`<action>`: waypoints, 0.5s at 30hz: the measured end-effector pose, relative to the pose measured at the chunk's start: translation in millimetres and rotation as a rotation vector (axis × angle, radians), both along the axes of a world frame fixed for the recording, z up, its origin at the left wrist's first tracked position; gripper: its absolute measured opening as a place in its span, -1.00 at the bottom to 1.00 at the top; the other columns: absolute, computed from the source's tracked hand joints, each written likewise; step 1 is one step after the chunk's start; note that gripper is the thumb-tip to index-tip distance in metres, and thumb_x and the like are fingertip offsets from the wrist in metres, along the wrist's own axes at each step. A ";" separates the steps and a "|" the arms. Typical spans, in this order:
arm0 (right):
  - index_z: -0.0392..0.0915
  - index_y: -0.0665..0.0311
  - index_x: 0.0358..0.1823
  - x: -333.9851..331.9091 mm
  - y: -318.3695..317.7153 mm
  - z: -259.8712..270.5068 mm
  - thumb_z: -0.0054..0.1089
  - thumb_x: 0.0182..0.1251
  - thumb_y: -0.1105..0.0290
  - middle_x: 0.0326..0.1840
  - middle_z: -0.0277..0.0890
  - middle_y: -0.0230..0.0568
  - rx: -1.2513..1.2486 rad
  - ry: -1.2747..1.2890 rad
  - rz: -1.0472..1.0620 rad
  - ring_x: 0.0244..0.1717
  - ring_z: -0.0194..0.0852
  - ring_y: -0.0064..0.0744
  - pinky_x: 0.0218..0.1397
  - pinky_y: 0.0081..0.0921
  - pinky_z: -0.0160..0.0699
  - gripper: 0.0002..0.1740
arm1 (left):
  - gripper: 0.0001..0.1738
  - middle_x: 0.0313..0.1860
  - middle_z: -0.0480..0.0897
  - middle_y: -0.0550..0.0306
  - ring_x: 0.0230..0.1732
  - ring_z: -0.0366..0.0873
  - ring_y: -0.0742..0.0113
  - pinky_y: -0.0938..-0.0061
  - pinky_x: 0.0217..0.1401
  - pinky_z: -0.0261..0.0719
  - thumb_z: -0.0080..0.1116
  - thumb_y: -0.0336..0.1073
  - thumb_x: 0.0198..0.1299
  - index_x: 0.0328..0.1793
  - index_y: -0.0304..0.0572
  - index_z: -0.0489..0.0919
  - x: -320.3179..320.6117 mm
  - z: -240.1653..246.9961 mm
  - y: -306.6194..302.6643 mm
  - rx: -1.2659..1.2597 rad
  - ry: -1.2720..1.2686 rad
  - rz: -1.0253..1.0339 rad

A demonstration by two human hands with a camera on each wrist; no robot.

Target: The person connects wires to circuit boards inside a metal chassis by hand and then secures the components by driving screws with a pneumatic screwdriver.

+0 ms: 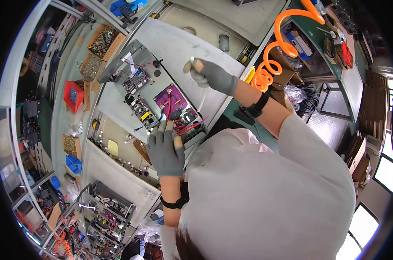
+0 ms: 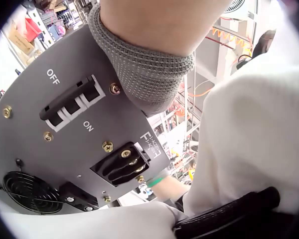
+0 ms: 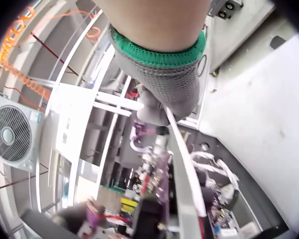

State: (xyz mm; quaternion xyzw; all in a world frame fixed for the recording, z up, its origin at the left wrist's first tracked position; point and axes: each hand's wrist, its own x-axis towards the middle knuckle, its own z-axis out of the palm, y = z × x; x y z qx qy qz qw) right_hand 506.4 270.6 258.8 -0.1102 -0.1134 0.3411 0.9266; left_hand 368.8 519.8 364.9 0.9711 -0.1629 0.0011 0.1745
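Note:
An open grey metal case holds a purple circuit board, further boards and red wires. My gloved left hand lies over the case's near edge, fingers extended beside the red wires; the left wrist view shows its cuff against the dark panel with a switch and fan, its fingers hidden. Above the case's right side, my gloved right hand has curled fingers. In the right wrist view this hand grips a long white strip that runs down in front of the boards.
Bins of small parts and a red bin line the far side. Another case with boards stands at lower left. An orange coiled hose hangs at the right. A dark object lies beyond the white work surface.

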 end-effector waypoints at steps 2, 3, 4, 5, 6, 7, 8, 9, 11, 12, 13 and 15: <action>0.51 0.24 -0.05 -29.7 8.6 21.9 -0.15 0.43 0.14 -0.30 0.50 -0.28 -1.268 -0.521 -0.145 -0.31 0.44 -0.42 -0.13 -0.46 0.45 -0.64 | -0.55 0.17 0.46 0.00 0.14 0.37 -0.07 0.12 0.21 0.25 -0.08 -0.22 0.14 0.17 -0.11 0.45 0.9 -1.0 -0.2 0.003 0.015 -0.018; 0.54 0.30 -0.05 -44.7 9.9 -5.1 -0.06 0.40 0.05 -0.36 0.47 -0.36 -1.304 -0.579 -0.294 -0.36 0.38 -0.41 -0.19 -0.45 0.44 -0.56 | -0.55 0.16 0.46 -0.01 0.13 0.37 -0.07 0.12 0.20 0.25 -0.08 -0.22 0.13 0.16 -0.11 0.46 1.3 1.1 -1.0 0.004 0.022 -0.017; 0.54 0.30 -0.05 -52.8 3.5 -18.9 -0.06 0.40 0.05 -0.36 0.47 -0.36 -1.300 -0.564 -0.291 -0.36 0.38 -0.41 -0.19 -0.45 0.44 -0.56 | -0.56 0.15 0.47 -0.01 0.13 0.37 -0.06 0.12 0.20 0.26 -0.08 -0.22 0.12 0.15 -0.11 0.47 1.8 2.5 -1.8 0.004 0.028 -0.013; 0.58 0.30 -0.12 -59.9 -5.1 -30.2 0.03 0.32 0.10 -0.34 0.50 -0.30 -1.456 -0.672 -0.076 -0.34 0.43 -0.35 -0.21 -0.43 0.44 -0.61 | -0.55 0.11 0.49 -0.01 0.11 0.39 -0.07 0.13 0.18 0.27 -0.08 -0.20 0.12 0.14 -0.13 0.47 2.6 2.4 -2.2 0.009 0.019 -0.018; 0.62 0.29 -0.19 -62.6 -8.6 -36.4 0.13 0.24 0.16 -0.32 0.53 -0.23 -1.598 -0.783 0.151 -0.31 0.47 -0.30 -0.23 -0.41 0.43 -0.66 | -0.55 0.11 0.49 -0.01 0.11 0.39 -0.07 0.13 0.18 0.27 -0.08 -0.20 0.12 0.14 -0.13 0.47 3.4 2.8 -3.1 0.016 0.026 -0.018; 0.62 0.29 -0.19 -65.0 -6.9 -42.9 0.13 0.24 0.16 -0.32 0.53 -0.23 -1.590 -0.777 0.153 -0.31 0.47 -0.30 -0.23 -0.41 0.43 -0.66 | -0.56 0.08 0.50 -0.06 0.06 0.41 -0.09 0.14 0.14 0.30 -0.10 -0.20 0.14 0.13 -0.18 0.48 4.2 3.5 -4.1 0.010 0.011 -0.017; 0.64 0.26 -0.21 -69.3 -3.3 -48.6 0.19 0.09 0.22 -0.31 0.56 -0.19 -1.502 -0.793 0.190 -0.29 0.49 -0.31 -0.22 -0.41 0.43 -0.69 | -0.56 0.06 0.52 -0.11 0.01 0.42 -0.12 0.15 0.09 0.34 -0.13 -0.20 0.16 0.13 -0.23 0.48 4.7 3.7 -4.5 0.004 -0.005 -0.017; 0.67 0.23 -0.22 -71.8 1.2 -52.9 0.25 -0.05 0.29 -0.29 0.60 -0.14 -1.412 -0.809 0.223 -0.27 0.52 -0.32 -0.22 -0.41 0.43 -0.68 | -0.56 0.06 0.52 -0.11 0.01 0.42 -0.12 0.15 0.09 0.34 -0.13 -0.20 0.16 0.13 -0.23 0.48 4.8 2.5 -4.7 0.014 -0.001 -0.018; 0.67 0.24 -0.28 -72.6 14.5 -60.0 0.26 -0.07 0.31 -0.33 0.59 -0.14 -1.318 -0.807 0.217 -0.31 0.52 -0.33 -0.25 -0.41 0.43 -0.72 | -0.55 0.02 0.53 -0.13 -0.03 0.45 -0.12 0.14 0.05 0.37 -0.14 -0.19 0.18 0.11 -0.31 0.47 4.3 0.0 -5.1 0.006 -0.033 0.003; 0.66 0.26 -0.33 -71.6 19.4 -64.8 0.26 -0.08 0.33 -0.38 0.58 -0.15 -1.234 -0.809 0.216 -0.34 0.52 -0.35 -0.29 -0.42 0.42 -0.75 | -0.55 0.02 0.53 -0.13 -0.03 0.45 -0.12 0.14 0.05 0.37 -0.14 -0.19 0.18 0.11 -0.31 0.47 5.3 0.2 -5.9 0.014 -0.033 -0.003; 0.64 0.32 -0.43 -71.1 22.8 -69.7 0.23 -0.11 0.38 -0.47 0.55 -0.16 -1.162 -0.801 0.168 -0.42 0.45 -0.44 -0.36 -0.42 0.38 -0.80 | -0.55 0.00 0.54 -0.14 -0.03 0.46 -0.13 0.13 0.05 0.37 -0.15 -0.18 0.19 0.10 -0.33 0.47 5.6 0.3 -6.4 0.015 -0.031 0.002; 0.62 0.34 -0.46 -71.9 26.1 -72.3 0.20 -0.12 0.40 -0.53 0.50 -0.17 -1.102 -0.734 0.218 -0.48 0.39 -0.47 -0.40 -0.42 0.35 -0.82 | -0.54 -0.03 0.55 -0.16 -0.02 0.47 -0.13 0.13 0.05 0.38 -0.15 -0.17 0.20 0.09 -0.36 0.47 5.3 0.3 -5.8 0.024 -0.023 0.001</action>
